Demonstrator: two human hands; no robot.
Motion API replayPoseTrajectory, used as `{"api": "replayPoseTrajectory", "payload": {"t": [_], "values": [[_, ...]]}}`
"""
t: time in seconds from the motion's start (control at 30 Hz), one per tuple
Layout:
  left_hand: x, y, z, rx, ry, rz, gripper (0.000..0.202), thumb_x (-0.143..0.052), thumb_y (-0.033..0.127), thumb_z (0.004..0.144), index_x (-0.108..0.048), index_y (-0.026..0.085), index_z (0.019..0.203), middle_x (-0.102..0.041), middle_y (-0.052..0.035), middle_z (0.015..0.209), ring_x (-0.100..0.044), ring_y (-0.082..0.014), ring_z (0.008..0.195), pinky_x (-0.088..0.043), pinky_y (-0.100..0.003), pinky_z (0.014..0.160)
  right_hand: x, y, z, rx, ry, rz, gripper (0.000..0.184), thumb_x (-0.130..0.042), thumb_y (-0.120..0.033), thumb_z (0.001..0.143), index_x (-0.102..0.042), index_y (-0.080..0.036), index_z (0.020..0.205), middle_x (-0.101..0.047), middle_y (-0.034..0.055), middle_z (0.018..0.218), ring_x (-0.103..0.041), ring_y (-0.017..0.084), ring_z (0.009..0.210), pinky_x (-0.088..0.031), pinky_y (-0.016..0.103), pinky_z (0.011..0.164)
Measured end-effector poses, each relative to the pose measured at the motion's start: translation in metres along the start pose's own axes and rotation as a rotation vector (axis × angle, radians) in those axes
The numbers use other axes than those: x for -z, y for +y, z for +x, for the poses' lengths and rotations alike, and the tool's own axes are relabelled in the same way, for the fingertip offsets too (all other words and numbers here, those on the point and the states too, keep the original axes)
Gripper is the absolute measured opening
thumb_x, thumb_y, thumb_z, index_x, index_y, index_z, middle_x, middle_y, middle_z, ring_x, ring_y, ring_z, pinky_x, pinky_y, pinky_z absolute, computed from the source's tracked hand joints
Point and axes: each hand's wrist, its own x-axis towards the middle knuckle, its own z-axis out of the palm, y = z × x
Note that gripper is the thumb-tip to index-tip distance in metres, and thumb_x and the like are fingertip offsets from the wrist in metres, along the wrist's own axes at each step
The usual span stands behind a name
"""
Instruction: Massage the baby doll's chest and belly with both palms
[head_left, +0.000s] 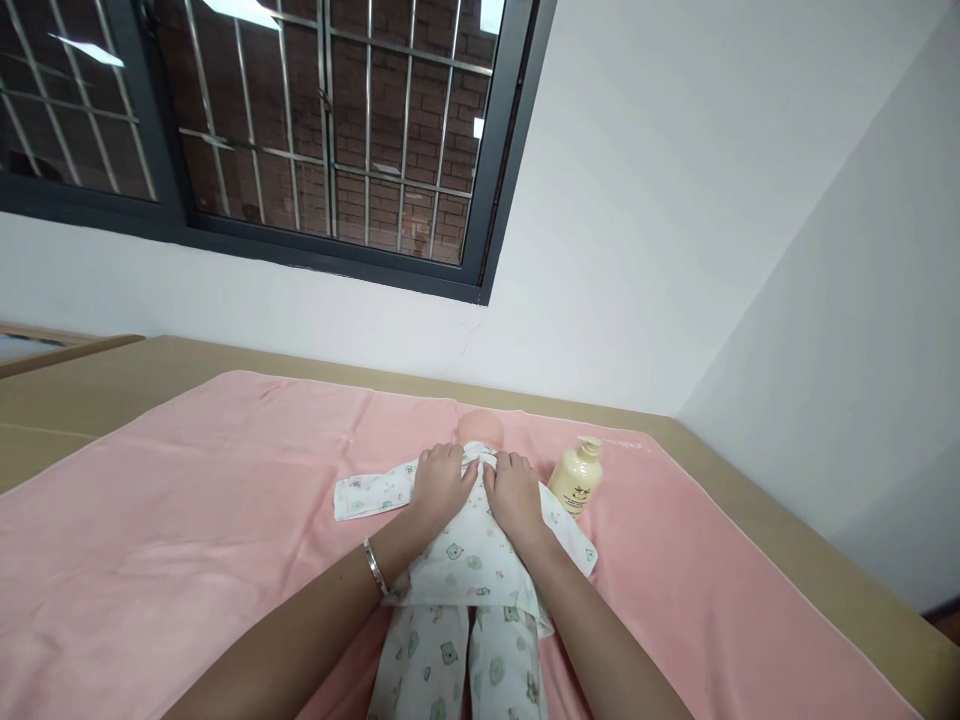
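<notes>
Both my hands rest on the chest of a doll (480,430) that lies on its back on a pink towel (187,520), with its head pointing away from me. My left hand (439,487) and right hand (514,495) sit side by side and nearly touch at the neckline of its printed top (469,560). The fingers of each hand are close together and bent down over the collar. I cannot tell whether the tips are pinching the cloth or only pressing on it.

The empty-looking sleeve (371,492) spreads flat to the left, so I judge the top sits loosely. A pull at the collar could bunch it under the chin or drag it sideways off the shoulders. The doll looks light, so a tug from one hand alone could slide it across the towel and wrinkle the cloth beneath.

A cream bottle (577,477) stands just beside my right hand, close to the other sleeve. A sideways move of that wrist or a drag on the sleeve could knock it over. My bracelet (373,566) hangs near the hem and could catch on the fabric.
</notes>
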Motion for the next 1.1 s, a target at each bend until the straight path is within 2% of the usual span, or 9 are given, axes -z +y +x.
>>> {"api": "replayPoseTrajectory", "payload": {"t": [0.17, 0.3, 0.4, 0.7, 1.1], "values": [[0.003, 0.0, -0.003, 0.021, 0.014, -0.014, 0.034, -0.038, 0.041, 0.094, -0.062, 0.017, 0.089, -0.067, -0.0119, 0.093, -0.06, -0.0271, 0.095, -0.038, -0.039, 0.085, -0.001, 0.001, -0.004, -0.065, 0.051, 0.017, 0.039, -0.033, -0.039, 0.098, -0.061, -0.014, 0.11, -0.063, 0.015, 0.106, -0.052, 0.028, 0.103, -0.034, 0.037, 0.088], [0.002, -0.003, 0.001, 0.023, -0.08, -0.108, 0.033, -0.038, 0.041, 0.093, -0.061, 0.019, 0.102, -0.069, -0.0096, 0.101, -0.061, -0.0254, 0.101, -0.036, -0.04, 0.093, -0.007, 0.01, 0.002, -0.01, -0.037, 0.146, 0.042, -0.032, -0.038, 0.099, -0.055, -0.014, 0.125, -0.062, 0.0132, 0.117, -0.052, 0.025, 0.109, -0.032, 0.035, 0.093], [0.0, -0.006, 0.004, 0.01, -0.149, -0.136, 0.036, -0.038, 0.043, 0.093, -0.058, 0.019, 0.11, -0.069, -0.0097, 0.105, -0.06, -0.0256, 0.105, -0.035, -0.041, 0.096, -0.012, 0.014, 0.006, 0.004, -0.075, 0.173, 0.044, -0.032, -0.039, 0.098, -0.052, -0.015, 0.129, -0.061, 0.0125, 0.121, -0.051, 0.025, 0.113, -0.031, 0.035, 0.095], [-0.006, -0.008, 0.007, 0.043, -0.184, -0.125, 0.035, -0.036, 0.047, 0.094, -0.054, 0.017, 0.099, -0.064, -0.0102, 0.106, -0.056, -0.0269, 0.106, -0.036, -0.042, 0.092, -0.014, 0.017, 0.009, -0.06, -0.143, 0.216, 0.042, -0.031, -0.044, 0.097, -0.052, -0.017, 0.122, -0.059, 0.0115, 0.119, -0.048, 0.027, 0.113, -0.03, 0.038, 0.095], [-0.006, -0.007, 0.008, 0.057, -0.169, -0.128, 0.031, -0.039, 0.044, 0.093, -0.055, 0.018, 0.097, -0.064, -0.0106, 0.105, -0.056, -0.0266, 0.105, -0.035, -0.041, 0.092, -0.016, 0.016, 0.009, -0.071, -0.13, 0.212, 0.042, -0.031, -0.044, 0.097, -0.052, -0.017, 0.121, -0.058, 0.0124, 0.118, -0.047, 0.027, 0.111, -0.03, 0.038, 0.093]]}}
